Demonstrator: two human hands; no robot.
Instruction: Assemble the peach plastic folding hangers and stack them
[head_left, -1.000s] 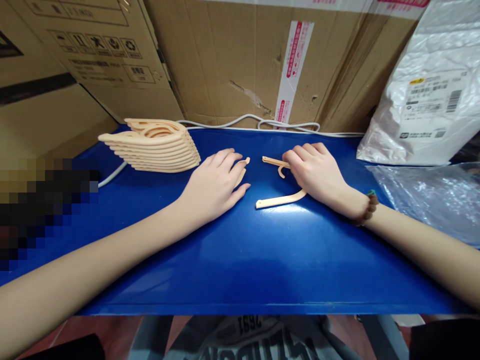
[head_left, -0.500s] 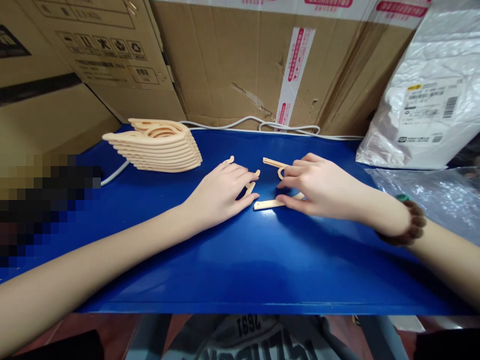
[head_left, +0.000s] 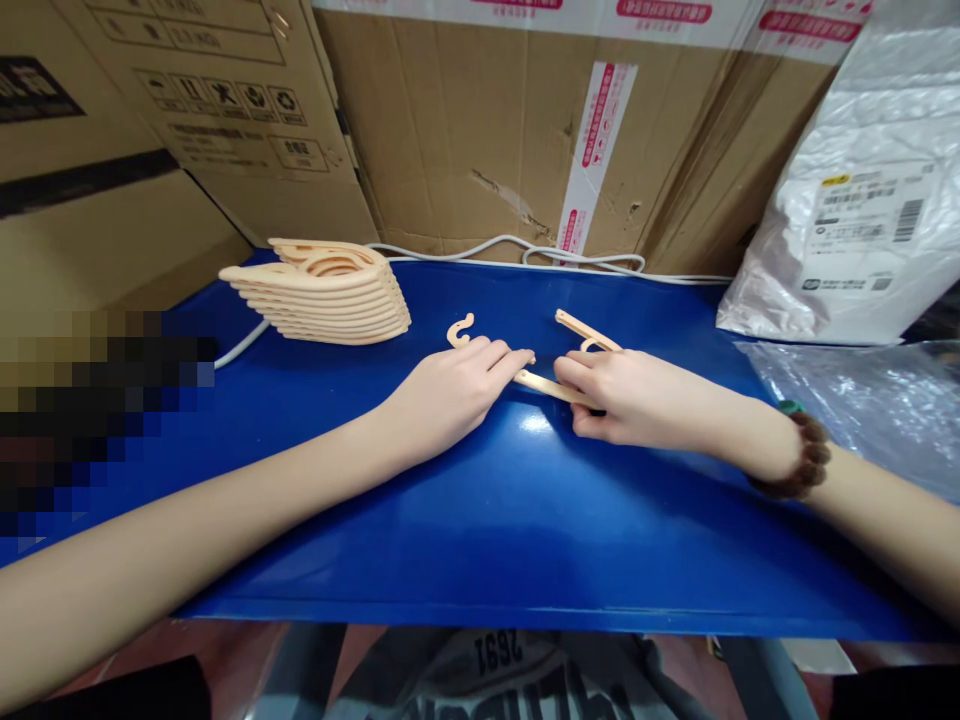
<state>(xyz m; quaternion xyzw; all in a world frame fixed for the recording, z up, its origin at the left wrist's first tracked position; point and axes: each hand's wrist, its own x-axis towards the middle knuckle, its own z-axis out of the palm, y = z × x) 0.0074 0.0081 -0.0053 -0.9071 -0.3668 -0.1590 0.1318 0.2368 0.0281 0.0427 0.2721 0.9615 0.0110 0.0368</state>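
Note:
My right hand (head_left: 611, 395) is closed on a beige plastic hanger piece. One flat arm (head_left: 555, 388) of this piece points left toward my other hand, and a second arm (head_left: 589, 328) slants up behind the knuckles. My left hand (head_left: 454, 395) lies closed over another beige hanger piece, whose curved hook (head_left: 460, 331) shows beyond the knuckles. A small tip of beige plastic shows at the left fingertips, close to the end of the flat arm. Whether the two pieces touch is hidden by the fingers. A stack of similar beige hangers (head_left: 330, 300) stands to the left.
The blue table (head_left: 450, 530) carries everything. Cardboard boxes (head_left: 480, 130) stand along the back, with a white cable (head_left: 480, 245) before them. On the right are a white parcel bag (head_left: 847, 220) and clear plastic wrap (head_left: 877, 400). A blurred dark area covers the left edge.
My right hand has closed on its hanger piece and tilted it, with the flat arm's end now at the left fingertips. My left fingers have drawn together, and its hook shows more.

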